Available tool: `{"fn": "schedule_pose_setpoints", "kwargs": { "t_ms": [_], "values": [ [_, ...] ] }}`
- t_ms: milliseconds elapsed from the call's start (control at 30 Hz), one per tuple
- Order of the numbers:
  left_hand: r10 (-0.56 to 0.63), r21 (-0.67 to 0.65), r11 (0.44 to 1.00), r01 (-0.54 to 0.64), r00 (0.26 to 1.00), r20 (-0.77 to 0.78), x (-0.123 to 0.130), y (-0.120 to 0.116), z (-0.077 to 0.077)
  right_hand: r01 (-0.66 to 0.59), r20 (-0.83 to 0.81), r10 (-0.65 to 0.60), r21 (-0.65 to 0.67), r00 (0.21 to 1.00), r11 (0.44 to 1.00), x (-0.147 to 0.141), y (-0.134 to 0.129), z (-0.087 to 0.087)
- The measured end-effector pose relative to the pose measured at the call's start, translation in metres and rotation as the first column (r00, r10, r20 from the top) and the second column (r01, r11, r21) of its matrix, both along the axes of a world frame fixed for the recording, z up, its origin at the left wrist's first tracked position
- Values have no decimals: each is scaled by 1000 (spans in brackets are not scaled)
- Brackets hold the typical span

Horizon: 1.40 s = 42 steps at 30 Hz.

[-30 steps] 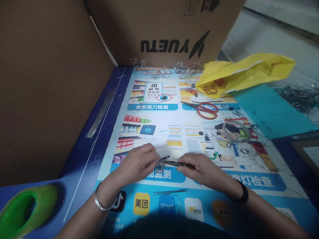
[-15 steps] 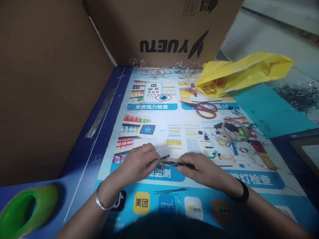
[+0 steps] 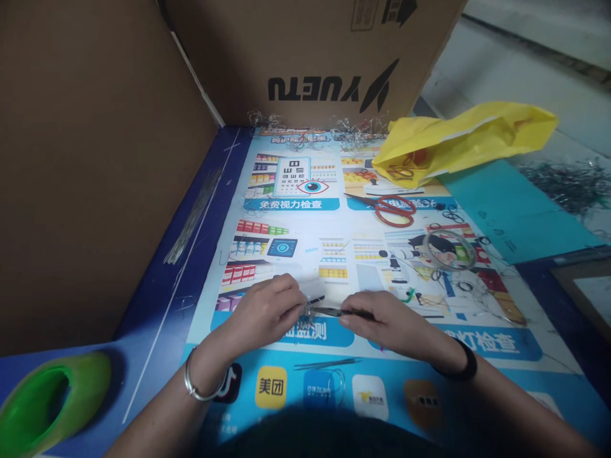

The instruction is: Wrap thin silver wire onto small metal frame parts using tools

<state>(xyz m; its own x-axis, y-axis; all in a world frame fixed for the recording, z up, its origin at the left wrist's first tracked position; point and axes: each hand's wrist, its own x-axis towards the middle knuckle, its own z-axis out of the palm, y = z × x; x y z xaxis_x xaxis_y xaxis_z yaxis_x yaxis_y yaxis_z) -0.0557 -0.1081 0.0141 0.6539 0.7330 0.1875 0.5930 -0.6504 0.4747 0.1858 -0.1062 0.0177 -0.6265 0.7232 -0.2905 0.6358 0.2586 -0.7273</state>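
My left hand [image 3: 273, 313] is closed, with thumb and fingers pinching a small tangle of thin silvery wire [image 3: 309, 313]. A short dark rod [image 3: 316, 299] sticks out to the right from the pinch. My right hand [image 3: 382, 321] is closed round the dark handles of slim-nosed pliers [image 3: 329, 312], whose tips point left and reach the wire. Whether the jaws grip a strand is too small to tell. Nearer to me, thin dark rods [image 3: 327, 364] and a loop of fine wire [image 3: 340, 385] lie on the printed poster [image 3: 310, 235].
Scissors with red handles [image 3: 395, 211] lie beyond the hands, near a yellow bag [image 3: 468, 137]. A clear ring [image 3: 472, 251] and loose wire rings are at right. Straight wires [image 3: 193, 216] lie left. Green tape [image 3: 79, 394] sits front left. Cardboard [image 3: 329, 44] walls the back.
Both hands stay nearly in place, the pliers still at the wire tangle. The right hand and pliers show only a very slight shift.
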Motion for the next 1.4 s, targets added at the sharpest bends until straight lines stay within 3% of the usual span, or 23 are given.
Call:
{"fn": "schedule_pose_setpoints", "kwargs": {
  "t_ms": [633,833,1200,1400],
  "values": [
    [-14,-19,1000,13,998,-59,-5,0,8,-15,46,13,41,999,999,-5,-3,-5],
    [-34,-70,997,34,999,4,-8,3,15,-20,49,18,49,999,999,-5,-3,-3],
    [-4,-60,998,7,999,45,-8,4,10,8,71,-17,126,997,992,6,-2,3],
    [3,-46,999,-1,998,58,-8,5,7,53,292,-168,366,941,929,11,-5,-3]
  ]
}}
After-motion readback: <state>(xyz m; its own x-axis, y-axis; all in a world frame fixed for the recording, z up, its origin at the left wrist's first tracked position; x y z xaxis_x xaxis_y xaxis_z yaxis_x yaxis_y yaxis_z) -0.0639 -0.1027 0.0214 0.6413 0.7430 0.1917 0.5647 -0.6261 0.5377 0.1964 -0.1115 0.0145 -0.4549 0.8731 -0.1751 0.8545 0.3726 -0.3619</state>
